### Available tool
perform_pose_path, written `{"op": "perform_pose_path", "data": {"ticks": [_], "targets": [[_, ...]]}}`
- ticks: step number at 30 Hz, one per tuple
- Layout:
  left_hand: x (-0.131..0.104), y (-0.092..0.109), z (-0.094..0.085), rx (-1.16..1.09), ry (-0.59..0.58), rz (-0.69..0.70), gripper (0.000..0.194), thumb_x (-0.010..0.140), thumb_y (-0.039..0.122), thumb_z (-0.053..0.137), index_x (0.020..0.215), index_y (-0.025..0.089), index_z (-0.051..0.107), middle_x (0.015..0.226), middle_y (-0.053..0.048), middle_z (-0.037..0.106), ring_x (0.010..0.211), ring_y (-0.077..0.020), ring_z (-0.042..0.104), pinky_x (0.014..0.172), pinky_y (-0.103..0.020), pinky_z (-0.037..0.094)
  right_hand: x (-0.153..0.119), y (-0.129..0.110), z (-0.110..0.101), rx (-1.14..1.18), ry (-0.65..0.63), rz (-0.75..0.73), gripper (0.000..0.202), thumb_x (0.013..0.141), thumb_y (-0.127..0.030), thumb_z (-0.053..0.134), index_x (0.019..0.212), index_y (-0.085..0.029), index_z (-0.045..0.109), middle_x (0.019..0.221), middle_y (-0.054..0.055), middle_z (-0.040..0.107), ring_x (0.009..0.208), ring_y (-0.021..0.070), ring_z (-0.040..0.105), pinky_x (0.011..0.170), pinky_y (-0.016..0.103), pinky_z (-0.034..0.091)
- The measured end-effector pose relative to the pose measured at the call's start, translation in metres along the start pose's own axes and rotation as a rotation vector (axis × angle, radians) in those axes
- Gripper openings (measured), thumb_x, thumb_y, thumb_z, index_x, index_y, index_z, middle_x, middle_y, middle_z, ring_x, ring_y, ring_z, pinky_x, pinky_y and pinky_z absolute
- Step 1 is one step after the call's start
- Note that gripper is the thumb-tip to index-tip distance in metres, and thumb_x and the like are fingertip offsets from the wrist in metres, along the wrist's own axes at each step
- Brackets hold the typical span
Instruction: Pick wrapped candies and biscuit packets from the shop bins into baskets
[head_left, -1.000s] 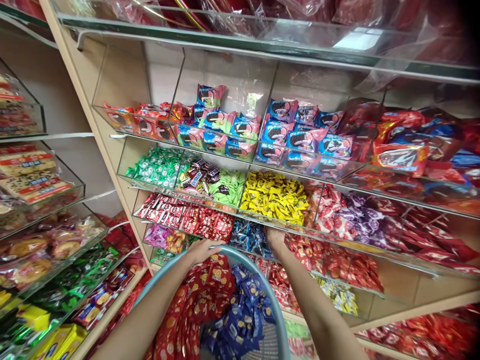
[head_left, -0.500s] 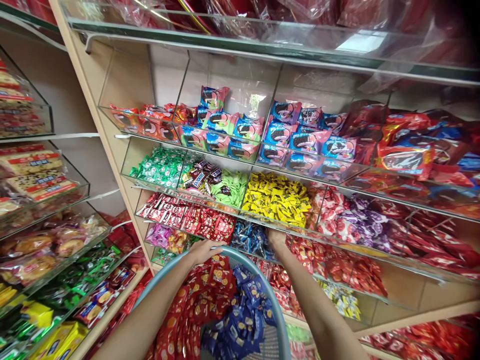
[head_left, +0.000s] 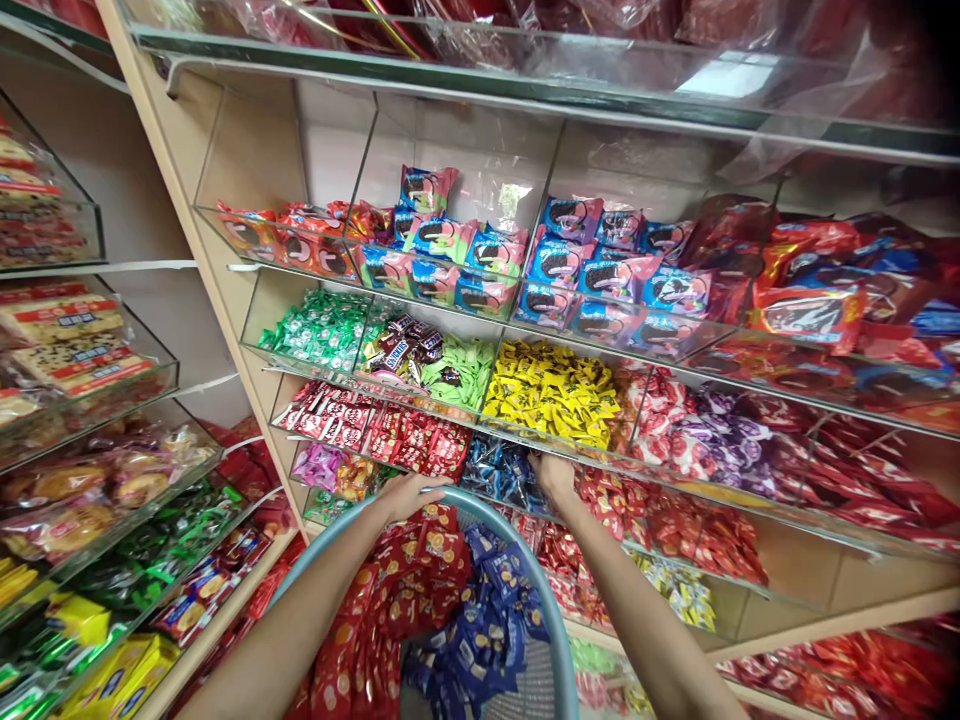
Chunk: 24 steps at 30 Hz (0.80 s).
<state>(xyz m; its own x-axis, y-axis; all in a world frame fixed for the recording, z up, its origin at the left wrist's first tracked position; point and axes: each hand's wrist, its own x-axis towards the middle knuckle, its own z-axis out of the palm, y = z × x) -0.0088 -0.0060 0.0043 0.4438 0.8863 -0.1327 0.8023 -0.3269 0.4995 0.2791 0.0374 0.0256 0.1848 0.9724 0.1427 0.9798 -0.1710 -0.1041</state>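
Holding the basket rim [head_left: 557,610], the left hand [head_left: 405,497] stays; the right hand [head_left: 553,477], grip unseen, lingers at blue-wrapped candies [head_left: 501,470], none visibly lifted

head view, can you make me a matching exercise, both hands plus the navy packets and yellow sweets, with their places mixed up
1 left hand
2 right hand
3 navy packets
4 yellow sweets

A inside the basket, right of the red packets
B on a shelf, right of the light green sweets
C at the basket's far rim
D beside the blue-black sweets on a shelf

Pairs: 1-C, 2-D, 3-A, 4-B
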Motion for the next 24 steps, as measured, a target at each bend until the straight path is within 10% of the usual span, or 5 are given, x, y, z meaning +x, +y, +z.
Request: {"op": "perform_pose_path", "data": {"ticks": [9, 24], "targets": [[0.003, -0.005, 0.003, 0.018, 0.005, 0.018, 0.053, 0.075, 0.066, 0.025, 0.123, 0.046, 0.036, 0.121, 0.008, 0.054, 0.109, -0.0249, 0.051, 0.084, -0.031, 0.039, -0.072, 0.007, -0.014, 0.396, 0.185, -0.213, 0.047, 0.079, -0.033, 0.041, 0.122, -0.015, 0.035, 0.114, 0.011, 0.051, 0.106, 0.0214, 0.045, 0.088, 0.033, 0.037], [0.006, -0.006, 0.004, 0.022, -0.008, 0.012, 0.055, 0.075, 0.065, 0.028, 0.124, 0.042, 0.039, 0.124, 0.007, 0.052, 0.111, -0.0240, 0.048, 0.088, -0.028, 0.037, -0.218, 0.002, -0.029, 0.328, -0.346, -0.608, 0.055, 0.077, -0.019, 0.047, 0.129, -0.026, 0.031, 0.119, 0.005, 0.049, 0.112, 0.0235, 0.041, 0.097, 0.040, 0.031]]}}
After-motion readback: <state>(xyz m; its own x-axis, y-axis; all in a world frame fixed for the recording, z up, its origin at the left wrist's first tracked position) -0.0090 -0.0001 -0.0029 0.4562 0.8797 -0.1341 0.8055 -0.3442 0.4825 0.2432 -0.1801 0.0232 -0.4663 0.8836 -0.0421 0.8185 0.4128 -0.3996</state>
